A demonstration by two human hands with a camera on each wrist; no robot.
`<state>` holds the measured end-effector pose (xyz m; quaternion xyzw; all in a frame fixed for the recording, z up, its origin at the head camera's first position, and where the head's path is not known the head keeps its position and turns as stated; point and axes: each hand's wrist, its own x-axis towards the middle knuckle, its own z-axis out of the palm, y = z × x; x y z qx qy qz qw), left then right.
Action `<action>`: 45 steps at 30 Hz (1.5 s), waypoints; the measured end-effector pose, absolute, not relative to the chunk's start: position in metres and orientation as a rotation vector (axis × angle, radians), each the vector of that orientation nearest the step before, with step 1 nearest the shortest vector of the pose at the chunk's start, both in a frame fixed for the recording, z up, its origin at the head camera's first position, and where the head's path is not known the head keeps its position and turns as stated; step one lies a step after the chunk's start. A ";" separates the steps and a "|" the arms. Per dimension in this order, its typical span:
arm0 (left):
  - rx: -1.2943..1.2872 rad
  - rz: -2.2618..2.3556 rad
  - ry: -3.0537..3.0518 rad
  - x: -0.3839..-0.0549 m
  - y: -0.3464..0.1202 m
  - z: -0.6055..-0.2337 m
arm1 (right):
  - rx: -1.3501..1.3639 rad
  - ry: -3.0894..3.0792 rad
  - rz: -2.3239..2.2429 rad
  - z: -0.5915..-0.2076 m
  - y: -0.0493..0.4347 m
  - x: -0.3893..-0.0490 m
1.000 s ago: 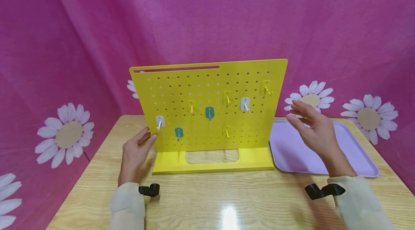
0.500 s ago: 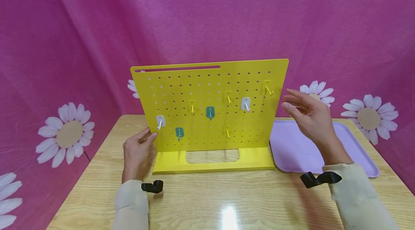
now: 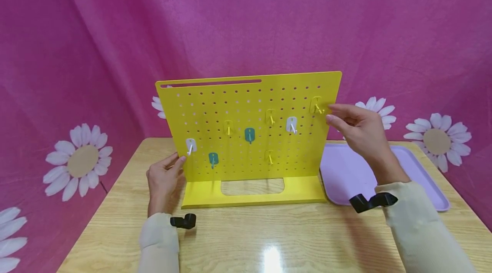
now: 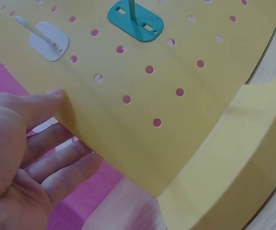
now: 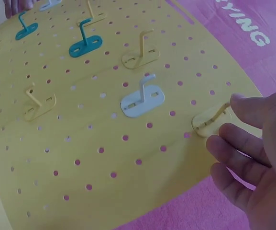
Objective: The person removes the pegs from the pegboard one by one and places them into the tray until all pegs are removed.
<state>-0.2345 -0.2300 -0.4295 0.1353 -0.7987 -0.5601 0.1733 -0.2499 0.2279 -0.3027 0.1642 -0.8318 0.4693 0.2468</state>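
A yellow pegboard (image 3: 246,93) stands upright on its yellow base, carrying yellow, white and teal hooks. At its left edge my left hand (image 3: 163,179) pinches the board, thumb (image 4: 42,105) on the front face and fingers behind the edge. Over on the right side, my right hand (image 3: 359,127) reaches to a yellow hook (image 3: 317,105) near the upper corner. In the right wrist view the thumb (image 5: 252,112) is right at the tip of that yellow hook (image 5: 212,122), while the loosely bent fingers lie just below it. A white hook (image 5: 143,98) sits close by.
A lilac tray (image 3: 342,179) lies on the wooden table (image 3: 230,239) to the right of the board, partly behind my right forearm. Behind everything hangs a pink cloth (image 3: 246,16) with white daisies.
My right hand has moved left, from above the tray to the upper-right yellow hook. The left hand keeps its place at the board's left edge.
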 end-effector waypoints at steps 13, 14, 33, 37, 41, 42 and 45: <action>0.373 -1.583 -2.248 -0.234 -0.228 -0.428 | 0.419 -2.313 1.317 -0.298 0.216 -0.260; 0.367 -1.582 -2.244 -0.234 -0.228 -0.429 | 0.411 -2.317 1.314 -0.297 0.216 -0.260; 0.381 -1.576 -2.277 -0.235 -0.228 -0.428 | 0.312 -2.329 1.374 -0.285 0.222 -0.256; 0.380 -1.580 -2.264 -0.235 -0.228 -0.428 | 0.306 -2.315 1.363 -0.283 0.228 -0.254; 0.384 -1.588 -2.251 -0.235 -0.228 -0.429 | 0.266 -2.332 1.349 -0.286 0.239 -0.250; 0.383 -1.592 -2.248 -0.235 -0.228 -0.429 | 0.249 -2.340 1.350 -0.287 0.243 -0.248; 0.380 -1.596 -2.245 -0.235 -0.228 -0.430 | 0.186 -2.392 1.346 -0.292 0.255 -0.243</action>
